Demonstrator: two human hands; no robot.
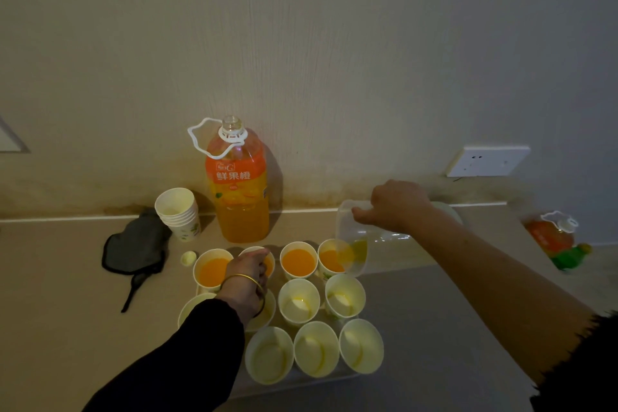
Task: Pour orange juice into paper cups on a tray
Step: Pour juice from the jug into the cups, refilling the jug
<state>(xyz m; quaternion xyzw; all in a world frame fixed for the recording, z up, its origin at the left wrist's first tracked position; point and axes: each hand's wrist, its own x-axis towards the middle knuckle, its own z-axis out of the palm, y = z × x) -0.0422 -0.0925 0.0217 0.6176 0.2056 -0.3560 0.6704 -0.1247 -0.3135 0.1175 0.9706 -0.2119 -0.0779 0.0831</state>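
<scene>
1. head view, arms: the left arm, in a black sleeve, reaches forward over the near cups; the right arm, bare to above the elbow, comes in from the right and crosses above the surface (67, 278).
2. left hand (247, 269): knuckles up, gold bangle (242, 278) at the wrist, fingers curled over the rim of the second back-row cup (269, 261) and holding it.
3. right hand (394, 206): closed round the upper side of a clear jug (351, 237), which is tipped with its lip over the fourth back-row cup (331, 261); a little yellow liquid lies at the lip.
4. back row: the first back-row cup (213, 269), the third back-row cup (298, 259) and the fourth hold orange juice; the contents of the second are mostly hidden by the hand.
5. middle-row cups (298, 306) and front-row cups (316, 348): no fill, only a yellowish tint inside; two at left are partly hidden by the arm.
6. all these cups stand close together on a clear tray (301, 384), whose edges are faint.
7. juice bottle (240, 197): upright against the wall, uncapped, largely full; its cap (188, 258) lies on the surface near the first cup.
8. a stack of paper cups (179, 214) stands left of the bottle, beside a dark cloth (135, 244).
</scene>
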